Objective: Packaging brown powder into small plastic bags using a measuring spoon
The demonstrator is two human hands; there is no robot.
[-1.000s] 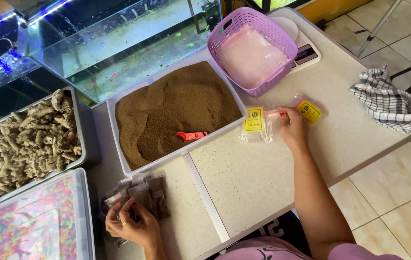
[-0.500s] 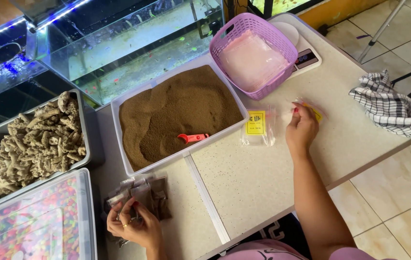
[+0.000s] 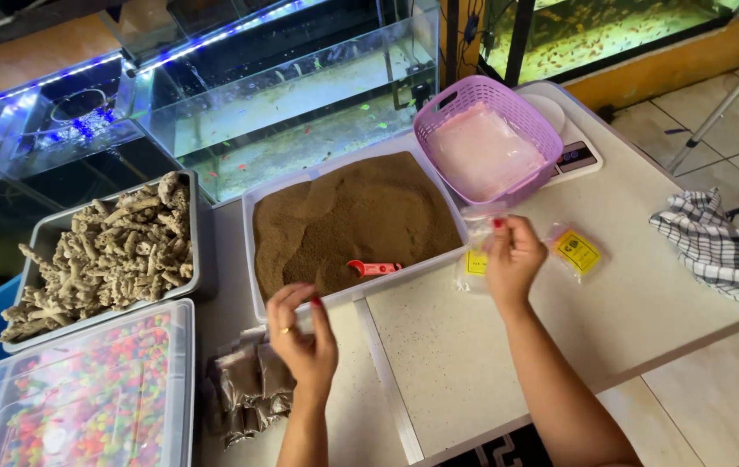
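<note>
Looking down, I read this off the head camera, clock directions from the middle of the picture
Right hand: my right hand (image 3: 515,259) sits at about 3 o'clock, fingers pinched on the top edge of a clear plastic bag (image 3: 476,251) with a yellow label, lifted just off the table
Left hand: my left hand (image 3: 304,342) is at about 7 o'clock, fingers curled and close together near the front rim of the tray; I cannot tell whether anything is pinched in them
Second bag: another yellow-labelled bag (image 3: 575,251) lies flat on the table just beside the right hand, at 3 o'clock
Sand tray: a white tray of brown sand (image 3: 352,220) stands at 12 o'clock, with a red scoop (image 3: 374,268) lying in it near the front edge
Filled packets: a pile of small packets of brown grain (image 3: 248,389) lies at 8 o'clock, just left of the left hand
Basket: a purple basket (image 3: 483,147) stands on a white scale (image 3: 579,156) at 1 o'clock
Other trays: a grey tray of pale coral pieces (image 3: 110,255) at 9 o'clock, a clear lidded box of coloured beads (image 3: 84,406) below it
Cloth: a checked cloth (image 3: 715,246) at the table's far right edge
Table: a pale speckled table (image 3: 490,363) carries it all
</note>
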